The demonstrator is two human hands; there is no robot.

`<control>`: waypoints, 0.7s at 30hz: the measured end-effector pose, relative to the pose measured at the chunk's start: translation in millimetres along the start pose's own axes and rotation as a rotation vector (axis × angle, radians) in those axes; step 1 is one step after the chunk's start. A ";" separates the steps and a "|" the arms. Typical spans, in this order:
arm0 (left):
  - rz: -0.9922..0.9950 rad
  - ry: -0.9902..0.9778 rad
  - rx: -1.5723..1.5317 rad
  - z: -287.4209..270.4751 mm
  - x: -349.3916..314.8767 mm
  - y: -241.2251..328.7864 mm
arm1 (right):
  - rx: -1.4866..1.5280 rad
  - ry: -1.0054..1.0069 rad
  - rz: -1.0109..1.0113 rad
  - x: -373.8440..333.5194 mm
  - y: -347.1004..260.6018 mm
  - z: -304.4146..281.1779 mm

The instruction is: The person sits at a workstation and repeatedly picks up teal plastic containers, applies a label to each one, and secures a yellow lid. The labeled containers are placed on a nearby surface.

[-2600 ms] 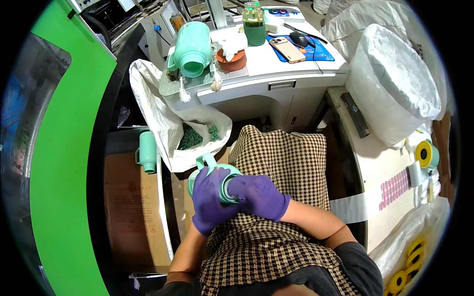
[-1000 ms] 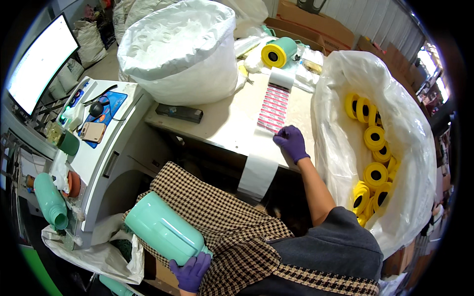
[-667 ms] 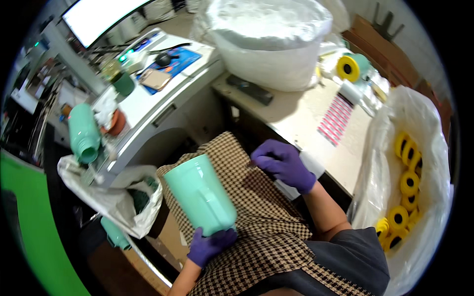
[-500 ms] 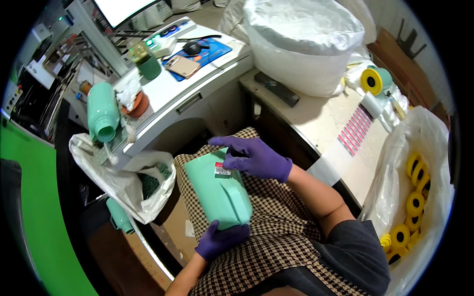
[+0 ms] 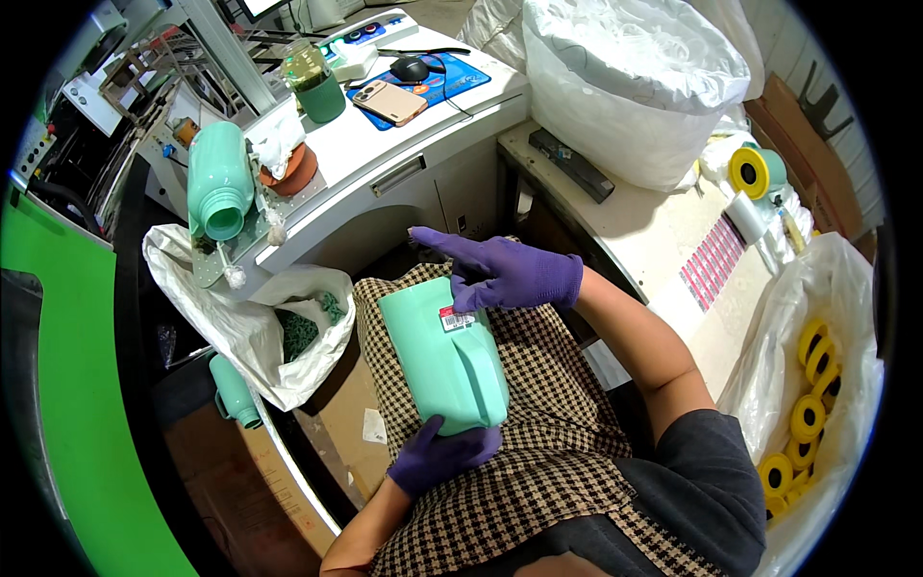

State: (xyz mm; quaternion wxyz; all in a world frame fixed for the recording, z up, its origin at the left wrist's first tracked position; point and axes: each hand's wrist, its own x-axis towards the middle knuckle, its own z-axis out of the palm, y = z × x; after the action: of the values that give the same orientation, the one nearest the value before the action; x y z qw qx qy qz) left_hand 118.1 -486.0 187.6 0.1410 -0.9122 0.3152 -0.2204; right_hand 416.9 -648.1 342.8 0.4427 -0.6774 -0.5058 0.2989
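A mint-green plastic jug (image 5: 430, 351) rests tilted over my lap, its handle facing up and right. My left hand (image 5: 444, 459), in a purple glove, cups its lower end, the fingers partly hidden beneath it. A small red-and-white barcode sticker (image 5: 456, 319) is on the jug's side above the handle. My right hand (image 5: 514, 274), also purple-gloved, is at the upper right of the jug. Its index finger is stretched out to the left, and its thumb touches the jug beside the sticker. The other fingers are partly hidden.
Left, a green bottle-shaped container (image 5: 220, 178) lies by an orange pot (image 5: 292, 171); a white sack (image 5: 197, 298) hangs below. A phone (image 5: 390, 102) and mouse (image 5: 410, 68) lie on the desk. Right are a sticker sheet (image 5: 712, 267), a dark bar (image 5: 571, 165) and a bag of yellow lids (image 5: 808, 419).
The whole view has shifted, so the desk and bench sit further right. My right thumb now lies against the jug beside the sticker; my left hand keeps its hold.
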 end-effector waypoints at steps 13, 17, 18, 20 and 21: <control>-0.020 0.056 -0.034 -12.8 8.0 -6.7 | -0.714 0.614 0.019 3.0 26.7 2.7; -0.652 0.097 -0.559 -68.1 6.7 -31.3 | -0.628 0.713 0.034 -1.8 54.1 -15.1; -0.955 0.065 -0.680 -89.6 12.0 -41.5 | -0.665 0.699 0.055 3.0 48.2 -12.8; -1.323 0.240 -0.836 -125.0 11.1 -56.4 | -0.785 0.631 -0.186 32.5 38.8 -2.6; -1.402 0.424 -0.889 -133.9 2.5 -55.0 | -0.837 0.597 -0.308 53.0 33.5 4.1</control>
State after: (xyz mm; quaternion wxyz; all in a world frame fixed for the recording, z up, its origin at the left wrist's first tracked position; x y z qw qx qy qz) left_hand 82.4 -461.5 325.7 -0.4605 -0.8064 -0.2451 -0.2786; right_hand 443.9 -599.8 313.0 0.2980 -0.7694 -0.5275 -0.2024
